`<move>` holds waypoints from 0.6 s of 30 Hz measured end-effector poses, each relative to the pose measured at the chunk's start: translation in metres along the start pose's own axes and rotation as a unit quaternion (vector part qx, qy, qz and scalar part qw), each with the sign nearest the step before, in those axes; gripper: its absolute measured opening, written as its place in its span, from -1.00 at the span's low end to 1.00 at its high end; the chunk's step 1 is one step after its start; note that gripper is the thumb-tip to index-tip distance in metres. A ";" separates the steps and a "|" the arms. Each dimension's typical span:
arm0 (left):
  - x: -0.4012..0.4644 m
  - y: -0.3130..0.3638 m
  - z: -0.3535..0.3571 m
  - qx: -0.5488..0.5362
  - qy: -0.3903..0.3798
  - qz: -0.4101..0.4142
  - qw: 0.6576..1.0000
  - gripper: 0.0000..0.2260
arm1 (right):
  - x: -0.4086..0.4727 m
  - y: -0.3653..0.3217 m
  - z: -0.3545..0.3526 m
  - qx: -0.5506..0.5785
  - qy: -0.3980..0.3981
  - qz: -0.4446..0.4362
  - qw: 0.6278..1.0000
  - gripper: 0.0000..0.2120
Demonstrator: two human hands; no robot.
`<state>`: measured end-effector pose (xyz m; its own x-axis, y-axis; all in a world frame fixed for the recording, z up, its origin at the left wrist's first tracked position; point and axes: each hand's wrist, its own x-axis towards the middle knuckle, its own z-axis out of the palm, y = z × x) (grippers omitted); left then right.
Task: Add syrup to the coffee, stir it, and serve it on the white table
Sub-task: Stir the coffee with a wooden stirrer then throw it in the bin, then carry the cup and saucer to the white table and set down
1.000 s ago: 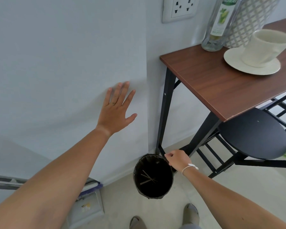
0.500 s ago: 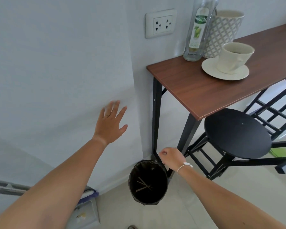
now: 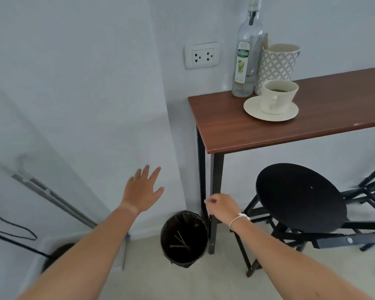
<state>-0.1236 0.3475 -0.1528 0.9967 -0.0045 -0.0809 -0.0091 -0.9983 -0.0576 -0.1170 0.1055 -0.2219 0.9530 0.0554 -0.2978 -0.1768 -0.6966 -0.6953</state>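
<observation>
Home corner: narrow wood-top table [image 3: 290,128] against white wall, wall socket [image 3: 201,55], black stool [image 3: 299,195], lined waste bin [image 3: 184,239] on tiled floor.

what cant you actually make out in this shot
All in the head view:
- Syrup bottle: its top is cut off by the upper edge.
- Patterned holder: its base is behind the coffee cup, its contents below the rim.
- Right hand: its curled fingers hide whether it pinches anything.
- Bin: thin sticks inside, too small to identify.
- Stool: its legs run off the right edge.
</observation>
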 end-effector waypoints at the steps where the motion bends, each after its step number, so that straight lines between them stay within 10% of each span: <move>1: -0.010 0.005 0.001 -0.001 -0.006 -0.007 1.000 -0.41 | -0.005 0.002 -0.004 -0.003 -0.003 -0.007 1.000 -0.67; 18: -0.169 0.087 -0.011 -0.114 -0.006 -0.079 0.990 -0.45 | -0.129 0.016 -0.099 -0.068 0.033 -0.141 0.987 -0.72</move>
<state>-0.2915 0.2607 -0.1336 0.9833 0.1512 -0.1015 0.1658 -0.9739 0.1550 -0.2186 0.0162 -0.1293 0.9744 0.2173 -0.0572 0.1290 -0.7493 -0.6495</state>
